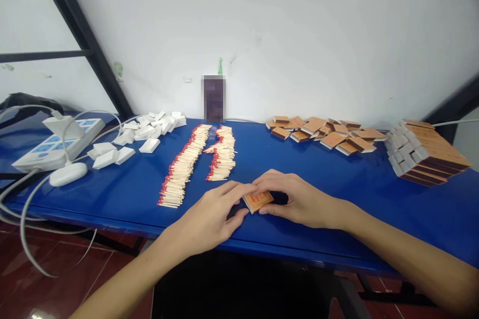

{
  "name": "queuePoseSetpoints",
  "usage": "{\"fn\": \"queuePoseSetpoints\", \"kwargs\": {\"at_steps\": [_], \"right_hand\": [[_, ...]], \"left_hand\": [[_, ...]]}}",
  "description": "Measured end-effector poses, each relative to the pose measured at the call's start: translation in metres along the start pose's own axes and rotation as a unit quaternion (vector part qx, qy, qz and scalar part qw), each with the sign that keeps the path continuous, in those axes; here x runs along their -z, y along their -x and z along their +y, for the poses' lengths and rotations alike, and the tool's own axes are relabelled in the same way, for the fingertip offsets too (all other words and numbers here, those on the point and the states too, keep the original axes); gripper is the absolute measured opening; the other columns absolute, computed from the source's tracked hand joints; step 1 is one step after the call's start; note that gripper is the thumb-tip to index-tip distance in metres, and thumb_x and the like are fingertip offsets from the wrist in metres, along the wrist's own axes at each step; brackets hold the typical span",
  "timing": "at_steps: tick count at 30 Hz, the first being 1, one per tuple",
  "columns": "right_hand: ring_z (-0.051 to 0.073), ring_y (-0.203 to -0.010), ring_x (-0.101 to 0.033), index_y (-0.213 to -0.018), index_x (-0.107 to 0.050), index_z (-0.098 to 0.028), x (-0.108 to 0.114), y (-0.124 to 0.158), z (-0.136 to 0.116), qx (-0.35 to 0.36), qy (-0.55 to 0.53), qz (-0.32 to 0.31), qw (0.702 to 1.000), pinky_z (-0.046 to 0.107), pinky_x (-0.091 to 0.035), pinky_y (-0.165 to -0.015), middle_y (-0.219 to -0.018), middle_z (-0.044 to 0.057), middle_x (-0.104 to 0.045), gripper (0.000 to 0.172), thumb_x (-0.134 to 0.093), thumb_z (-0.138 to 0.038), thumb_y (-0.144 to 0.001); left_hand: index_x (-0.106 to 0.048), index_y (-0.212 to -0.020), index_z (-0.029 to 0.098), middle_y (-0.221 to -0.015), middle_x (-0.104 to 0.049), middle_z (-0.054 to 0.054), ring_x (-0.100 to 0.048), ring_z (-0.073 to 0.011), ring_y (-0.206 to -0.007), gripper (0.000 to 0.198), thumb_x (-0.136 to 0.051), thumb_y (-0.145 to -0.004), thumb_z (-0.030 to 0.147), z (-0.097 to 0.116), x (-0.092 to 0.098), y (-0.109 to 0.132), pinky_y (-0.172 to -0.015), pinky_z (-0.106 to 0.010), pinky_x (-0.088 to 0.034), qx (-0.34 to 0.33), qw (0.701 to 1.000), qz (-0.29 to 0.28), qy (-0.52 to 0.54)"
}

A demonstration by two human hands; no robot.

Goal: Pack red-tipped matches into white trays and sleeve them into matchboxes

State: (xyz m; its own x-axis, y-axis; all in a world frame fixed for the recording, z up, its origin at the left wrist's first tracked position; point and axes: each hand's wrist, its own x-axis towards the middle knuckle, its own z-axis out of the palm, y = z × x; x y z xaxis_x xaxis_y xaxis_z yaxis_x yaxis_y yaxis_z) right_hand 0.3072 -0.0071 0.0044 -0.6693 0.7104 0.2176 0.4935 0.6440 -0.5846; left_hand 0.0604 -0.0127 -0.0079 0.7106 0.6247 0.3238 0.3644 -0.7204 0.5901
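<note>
Close to the table's front edge, an orange matchbox (261, 201) with red print lies between my two hands. My left hand (219, 212) grips its left end, thumb in front and fingers over the far side. From the right, my right hand (295, 197) holds it, the thumb along the near edge and the fingers on top. White inner tray shows at its left end. Beyond my left hand lie a long row of red-tipped matches (185, 167) and a shorter row of matches (221, 157).
White inner trays (149, 132) lie heaped at the back left, near a power strip (62, 142) with looping cables. Orange sleeves (325, 132) are scattered at the back right. A stack of matchboxes (426, 152) stands far right. A dark pixelated rectangle (214, 99) leans on the wall.
</note>
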Motion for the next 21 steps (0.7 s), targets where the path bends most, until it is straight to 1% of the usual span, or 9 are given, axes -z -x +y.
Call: {"fn": "queuePoseSetpoints", "kwargs": {"at_steps": [6, 8, 10, 12, 14, 16, 18, 20, 21], "right_hand": [[0.019, -0.104, -0.060, -0.114, -0.066, -0.023, 0.003, -0.003, -0.001, 0.009, 0.012, 0.002, 1.000, 0.034, -0.049, -0.090, -0.113, 0.004, -0.070, 0.027, -0.068, -0.036, -0.090], [0.019, -0.106, -0.061, -0.116, -0.066, -0.024, 0.005, 0.001, -0.003, 0.000, 0.031, 0.004, 1.000, 0.035, -0.050, -0.092, -0.116, 0.004, -0.070, 0.028, -0.067, -0.035, -0.091], [0.020, -0.111, -0.061, -0.119, -0.067, -0.026, 0.009, 0.013, -0.003, -0.026, 0.065, 0.017, 0.997, 0.035, -0.050, -0.095, -0.121, 0.004, -0.069, 0.028, -0.065, -0.034, -0.093], [0.020, -0.114, -0.062, -0.119, -0.069, -0.028, 0.014, 0.038, 0.001, -0.068, 0.110, 0.048, 0.990, 0.035, -0.050, -0.098, -0.129, 0.005, -0.064, 0.026, -0.060, -0.034, -0.096], [0.020, -0.110, -0.064, -0.113, -0.073, -0.028, 0.023, 0.074, 0.010, -0.119, 0.169, 0.100, 0.973, 0.035, -0.052, -0.095, -0.131, 0.007, -0.061, 0.026, -0.052, -0.035, -0.099], [0.023, -0.104, -0.065, -0.115, -0.074, -0.026, 0.035, 0.118, 0.024, -0.161, 0.246, 0.178, 0.939, 0.037, -0.054, -0.089, -0.123, 0.010, -0.062, 0.034, -0.049, -0.043, -0.099], [0.027, -0.097, -0.065, -0.111, -0.077, -0.026, 0.049, 0.162, 0.041, -0.196, 0.323, 0.245, 0.893, 0.042, -0.055, -0.085, -0.107, 0.012, -0.063, 0.045, -0.047, -0.057, -0.096], [0.027, -0.085, -0.066, -0.107, -0.078, -0.023, 0.063, 0.198, 0.058, -0.242, 0.362, 0.284, 0.854, 0.044, -0.055, -0.080, -0.095, 0.011, -0.062, 0.056, -0.042, -0.065, -0.094], [0.026, -0.080, -0.065, -0.107, -0.078, -0.023, 0.068, 0.211, 0.065, -0.265, 0.366, 0.290, 0.844, 0.043, -0.055, -0.076, -0.093, 0.011, -0.062, 0.060, -0.040, -0.067, -0.094]], "left_hand": [[-0.043, -0.144, 0.033, -0.132, -0.058, -0.002, -0.061, -0.0156, -0.116, 0.056, -0.057, -0.094, 0.011, 0.000, 0.001, 0.000, -0.102, -0.031, -0.053, -0.017, 0.999, 0.006, -0.034], [-0.046, -0.142, 0.032, -0.137, -0.055, -0.003, -0.059, -0.0169, -0.122, 0.050, -0.054, -0.096, 0.014, -0.001, 0.002, 0.000, -0.107, -0.033, -0.050, -0.035, 0.997, 0.019, -0.066], [-0.050, -0.137, 0.030, -0.140, -0.052, -0.004, -0.058, -0.0178, -0.124, 0.041, -0.052, -0.098, 0.017, -0.003, 0.002, 0.001, -0.109, -0.034, -0.049, -0.047, 0.993, 0.038, -0.101], [-0.054, -0.133, 0.028, -0.140, -0.052, -0.005, -0.058, -0.0182, -0.124, 0.035, -0.050, -0.100, 0.018, -0.004, 0.002, 0.002, -0.110, -0.035, -0.049, -0.061, 0.989, 0.053, -0.126], [-0.056, -0.129, 0.026, -0.137, -0.054, -0.007, -0.059, -0.0184, -0.123, 0.031, -0.048, -0.100, 0.018, -0.006, 0.002, 0.004, -0.109, -0.036, -0.049, -0.077, 0.985, 0.063, -0.140], [-0.059, -0.126, 0.025, -0.134, -0.056, -0.007, -0.060, -0.0184, -0.122, 0.029, -0.048, -0.100, 0.018, -0.006, 0.001, 0.004, -0.108, -0.036, -0.050, -0.092, 0.983, 0.069, -0.146], [-0.061, -0.123, 0.024, -0.131, -0.058, -0.007, -0.061, -0.0185, -0.120, 0.027, -0.049, -0.100, 0.017, -0.006, 0.001, 0.004, -0.107, -0.036, -0.051, -0.104, 0.980, 0.073, -0.150], [-0.063, -0.119, 0.024, -0.127, -0.060, -0.007, -0.062, -0.0188, -0.117, 0.025, -0.049, -0.100, 0.018, -0.005, 0.001, 0.003, -0.104, -0.035, -0.053, -0.112, 0.979, 0.076, -0.154], [-0.065, -0.117, 0.024, -0.125, -0.061, -0.007, -0.063, -0.0189, -0.115, 0.024, -0.049, -0.100, 0.018, -0.005, 0.001, 0.002, -0.103, -0.035, -0.054, -0.114, 0.978, 0.077, -0.157]]}}
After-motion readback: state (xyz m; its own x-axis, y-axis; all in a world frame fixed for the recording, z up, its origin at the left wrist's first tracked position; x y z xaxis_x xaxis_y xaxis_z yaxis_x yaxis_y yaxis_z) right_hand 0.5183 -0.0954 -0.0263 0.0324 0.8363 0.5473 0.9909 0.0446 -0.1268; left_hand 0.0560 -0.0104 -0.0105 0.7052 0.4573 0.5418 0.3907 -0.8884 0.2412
